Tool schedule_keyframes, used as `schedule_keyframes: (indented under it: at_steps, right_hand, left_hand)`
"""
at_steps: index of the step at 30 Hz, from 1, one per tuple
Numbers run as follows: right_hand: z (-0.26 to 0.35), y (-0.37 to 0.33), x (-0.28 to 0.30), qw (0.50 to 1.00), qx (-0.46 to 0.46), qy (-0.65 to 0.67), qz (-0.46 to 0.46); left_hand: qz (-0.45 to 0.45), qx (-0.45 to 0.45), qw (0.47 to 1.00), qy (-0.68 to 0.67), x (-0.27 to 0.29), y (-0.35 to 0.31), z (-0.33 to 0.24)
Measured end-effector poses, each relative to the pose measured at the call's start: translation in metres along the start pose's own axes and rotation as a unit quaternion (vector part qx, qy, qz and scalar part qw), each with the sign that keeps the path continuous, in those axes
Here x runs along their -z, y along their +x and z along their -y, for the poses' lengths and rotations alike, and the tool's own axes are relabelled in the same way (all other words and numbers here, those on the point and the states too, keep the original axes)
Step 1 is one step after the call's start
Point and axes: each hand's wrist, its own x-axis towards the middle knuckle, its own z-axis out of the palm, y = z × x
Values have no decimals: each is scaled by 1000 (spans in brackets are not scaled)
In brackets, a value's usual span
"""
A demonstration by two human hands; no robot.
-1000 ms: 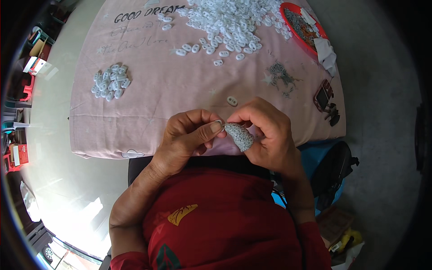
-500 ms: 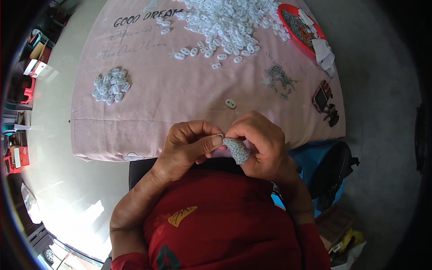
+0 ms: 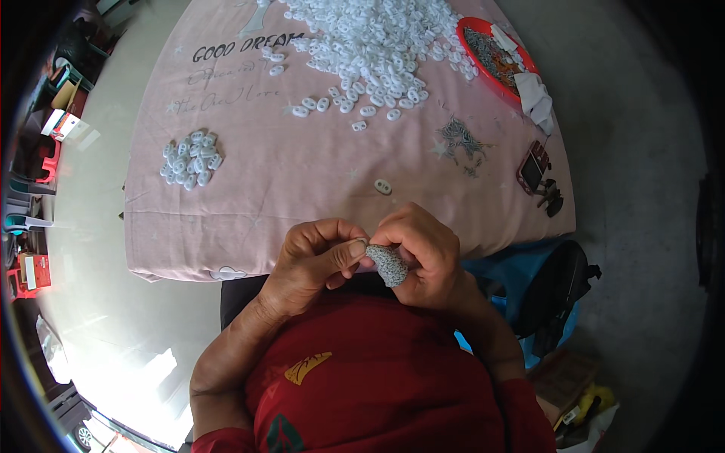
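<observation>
My left hand (image 3: pixel 317 260) and my right hand (image 3: pixel 424 253) meet at the table's near edge, with fingertips pinched close together. A grey speckled knit cover (image 3: pixel 387 266) seems to sit over my right thumb. Whatever lies between the fingertips is too small and hidden to name. Just beyond the hands, a single white oval plastic piece with two holes (image 3: pixel 383 186) lies on the pink cloth. Small metal pins or screws (image 3: pixel 462 142) are scattered to its right.
A large heap of white oval pieces (image 3: pixel 370 45) covers the far middle of the table (image 3: pixel 249 166). A smaller pile (image 3: pixel 190 160) sits at left. At right are a red tray (image 3: pixel 462 38) of small metal parts, white tissue (image 3: pixel 535 102) and a dark red device (image 3: pixel 532 166).
The view has shifted slightly, so hands and table appear a little lower. Both hands keep the same pinch close together. Nothing on the table has visibly been moved.
</observation>
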Motion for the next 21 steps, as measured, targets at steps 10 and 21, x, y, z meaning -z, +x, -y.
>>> schedule_keyframes:
  at_steps: [10, 21]
  right_hand:
    - [-12, -4, 13, 993, -112, 36, 20]
    - [-45, 14, 15, 956, -94, -275, 27]
  left_hand:
    - [14, -5, 1000, 6, 5, -2, -10]
    - [-31, -43, 997, -48, 5, 0, -16]
